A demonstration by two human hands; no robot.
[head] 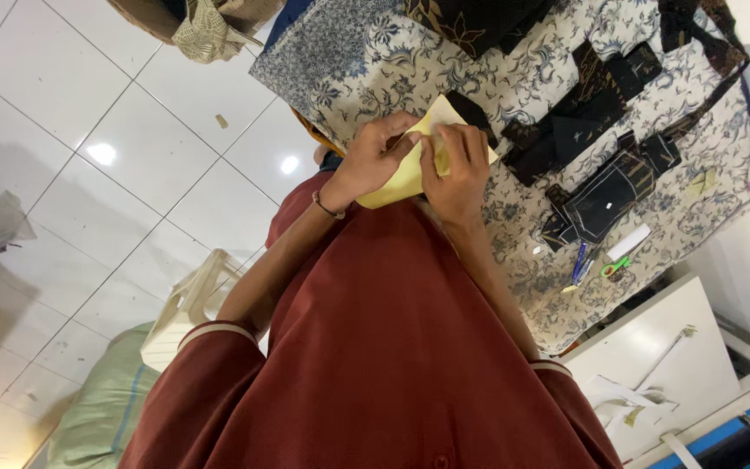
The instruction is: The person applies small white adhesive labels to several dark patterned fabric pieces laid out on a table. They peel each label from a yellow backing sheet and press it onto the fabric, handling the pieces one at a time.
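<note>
Both my hands hold a pale yellow sheet [397, 178] over the near edge of a table covered in blue-and-cream floral cloth [366, 61]. My left hand [373, 158], a thin bracelet on its wrist, pinches the sheet's upper edge between thumb and fingers. My right hand [457, 169] lies over the sheet's right side, fingertips meeting the left hand's near the top corner. The sheet's pointed corner [443, 108] sticks out above the fingers. Maroon sleeves cover both my arms.
Black cut fabric pieces [605, 187] lie to the right on the cloth, with pens and a small green tool [601, 265] near the edge. A white plastic stool [188, 304] and green sack [97, 408] stand on the tiled floor at left. A white cabinet [661, 356] is lower right.
</note>
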